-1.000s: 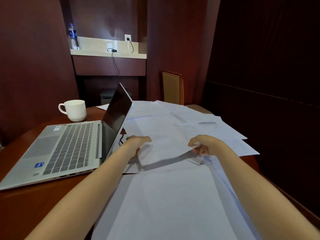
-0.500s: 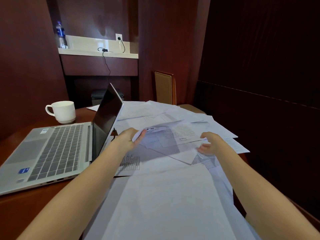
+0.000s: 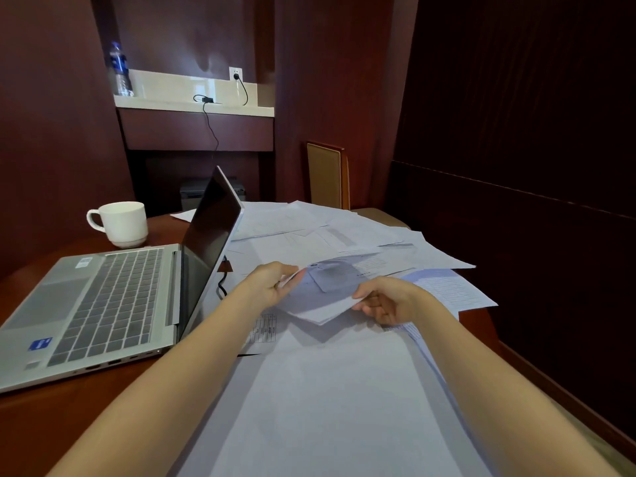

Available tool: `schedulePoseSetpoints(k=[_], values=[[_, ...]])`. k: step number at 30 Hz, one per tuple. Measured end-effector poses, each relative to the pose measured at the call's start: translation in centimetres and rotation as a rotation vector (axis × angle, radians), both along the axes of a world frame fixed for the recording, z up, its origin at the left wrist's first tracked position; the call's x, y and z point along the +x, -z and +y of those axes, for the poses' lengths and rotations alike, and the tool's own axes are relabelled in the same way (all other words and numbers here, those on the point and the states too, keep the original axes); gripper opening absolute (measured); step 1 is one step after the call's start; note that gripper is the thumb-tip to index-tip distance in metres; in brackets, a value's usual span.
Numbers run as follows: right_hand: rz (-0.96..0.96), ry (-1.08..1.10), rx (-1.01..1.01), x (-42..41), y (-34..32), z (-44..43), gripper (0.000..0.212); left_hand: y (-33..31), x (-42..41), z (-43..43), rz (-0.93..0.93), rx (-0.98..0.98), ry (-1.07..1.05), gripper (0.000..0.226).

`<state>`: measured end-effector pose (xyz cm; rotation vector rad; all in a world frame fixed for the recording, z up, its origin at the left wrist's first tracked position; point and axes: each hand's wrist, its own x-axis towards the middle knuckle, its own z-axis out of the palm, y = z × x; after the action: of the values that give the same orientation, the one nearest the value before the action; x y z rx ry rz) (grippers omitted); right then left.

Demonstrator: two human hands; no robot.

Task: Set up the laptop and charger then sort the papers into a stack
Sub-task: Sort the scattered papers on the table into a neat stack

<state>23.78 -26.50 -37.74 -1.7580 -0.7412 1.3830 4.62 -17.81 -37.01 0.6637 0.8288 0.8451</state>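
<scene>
Since a second ago, both hands have lifted a small sheaf of papers [image 3: 323,297] clear of the scatter. Left hand [image 3: 272,284] pinches its left edge; right hand [image 3: 385,301] pinches the near corner. Sorting step underway, I judge. Next: square sheaf, collect more. Sheets thin, limp, printed. Laptop [image 3: 103,304] open at left.

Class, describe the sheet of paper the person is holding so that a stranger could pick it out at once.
Start at the open laptop on the wooden table; right of it lies a spread of white papers. Among them, one sheet is lifted between the left hand and right hand. Unlike the flat sheets, it is raised and curved.
</scene>
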Motion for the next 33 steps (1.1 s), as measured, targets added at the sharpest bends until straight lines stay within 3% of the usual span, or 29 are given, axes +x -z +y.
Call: schedulePoseSetpoints(k=[9,12,17,20,23,26,29,33], values=[[-0.044,-0.292,0.136,-0.7,-0.5,-1.0,0.004,-0.3,-0.1,-1.2,0.793,0.373,0.416,0.010],[-0.019,-0.421,0.136,-1.0,-0.9,-1.7,0.012,-0.5,-0.3,-1.4,0.782,0.405,0.417,0.017],[0.032,-0.542,0.188,0.1,-1.2,-3.4,0.041,-1.6,-1.2,-1.4,0.459,0.333,0.371,0.021],[0.044,-0.512,0.187,1.3,-0.9,-4.5,0.029,-2.3,-2.3,-1.5,0.272,0.294,0.410,0.026],[0.075,-0.446,0.215,2.3,-0.5,-5.7,0.034,-2.3,-3.3,-2.0,0.211,0.323,0.502,0.031],[0.069,-0.346,0.214,2.6,-0.6,-6.9,0.022,-1.4,-3.8,-2.3,0.306,0.409,0.642,0.030],[0.070,-0.308,0.219,3.2,-0.5,-8.1,0.015,-0.7,-3.6,-2.7,0.570,0.634,0.825,0.024],[0.038,-0.350,0.184,4.0,-0.7,-9.3,0.022,-0.4,-1.8,-3.6,0.828,0.600,1.011,0.025]])
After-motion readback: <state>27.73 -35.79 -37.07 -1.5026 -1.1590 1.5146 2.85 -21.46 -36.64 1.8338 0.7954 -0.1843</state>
